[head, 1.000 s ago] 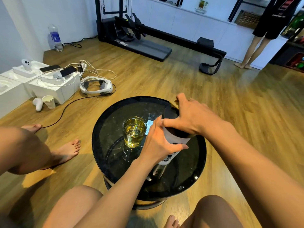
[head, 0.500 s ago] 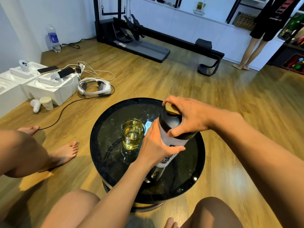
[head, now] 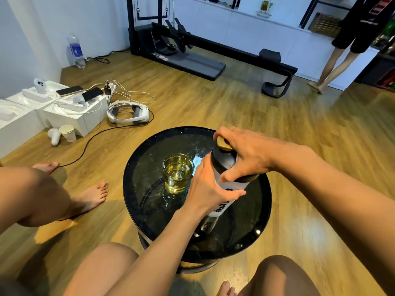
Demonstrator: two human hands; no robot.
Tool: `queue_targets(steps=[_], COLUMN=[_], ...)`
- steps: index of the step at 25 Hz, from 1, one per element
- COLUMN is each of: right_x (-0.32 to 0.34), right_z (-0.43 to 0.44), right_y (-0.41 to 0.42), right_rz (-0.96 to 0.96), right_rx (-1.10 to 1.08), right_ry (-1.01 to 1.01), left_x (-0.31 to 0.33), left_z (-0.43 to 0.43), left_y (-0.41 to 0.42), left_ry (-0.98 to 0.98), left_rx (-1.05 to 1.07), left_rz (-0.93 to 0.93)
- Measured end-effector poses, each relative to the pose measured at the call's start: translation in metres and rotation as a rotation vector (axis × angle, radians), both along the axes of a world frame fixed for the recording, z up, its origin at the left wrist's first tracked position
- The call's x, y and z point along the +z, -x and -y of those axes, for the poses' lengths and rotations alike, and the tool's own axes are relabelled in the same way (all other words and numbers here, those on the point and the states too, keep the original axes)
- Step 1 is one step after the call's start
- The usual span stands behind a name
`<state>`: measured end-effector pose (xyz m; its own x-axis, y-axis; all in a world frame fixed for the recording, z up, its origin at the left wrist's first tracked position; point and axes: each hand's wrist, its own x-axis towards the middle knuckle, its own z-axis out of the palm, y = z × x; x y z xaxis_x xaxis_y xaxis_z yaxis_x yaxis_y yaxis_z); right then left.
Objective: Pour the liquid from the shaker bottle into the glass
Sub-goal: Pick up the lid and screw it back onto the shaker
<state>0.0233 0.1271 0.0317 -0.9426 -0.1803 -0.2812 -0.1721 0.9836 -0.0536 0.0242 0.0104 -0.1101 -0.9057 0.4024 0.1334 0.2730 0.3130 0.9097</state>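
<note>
A shaker bottle with a white body, black lid and gold flip cap stands upright on the round black glass table. My left hand grips its body from the left. My right hand sits on the black lid, fingers curled around the rim, with the gold cap showing by the fingertips. Just left of the bottle stands a clear glass, more than half full of yellow liquid. The lower part of the bottle is partly hidden by my left hand.
Another person's bare legs and feet rest on the floor left of the table. White boxes with phones, a headset, cables and a paper cup lie at the left. A black exercise machine and a standing person are at the back.
My right hand has shifted on the lid so the gold cap, hidden a second ago, now shows. The bottle stands slightly more upright. The glass has not moved.
</note>
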Motion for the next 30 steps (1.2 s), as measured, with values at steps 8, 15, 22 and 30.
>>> queue_targets(steps=[8,15,22,30], right_x=[-0.015,-0.020,-0.016,-0.010], right_z=[0.005,-0.001,-0.002,-0.003], right_y=[0.000,-0.008,-0.009,-0.006], right_rz=[-0.104,-0.188,-0.260,-0.276], right_rx=[-0.354,-0.081,-0.021,-0.108], right_ry=[-0.087,0.019,0.045,0.128], left_x=[-0.007,-0.003,-0.007,-0.005], left_z=[-0.001,-0.001,-0.002,-0.001], left_y=[0.004,0.003,0.003,0.004], left_ry=[0.038,0.005,0.020,-0.004], left_rx=[-0.049,-0.057,-0.050,-0.046], left_rz=[0.008,-0.032,-0.057,-0.058])
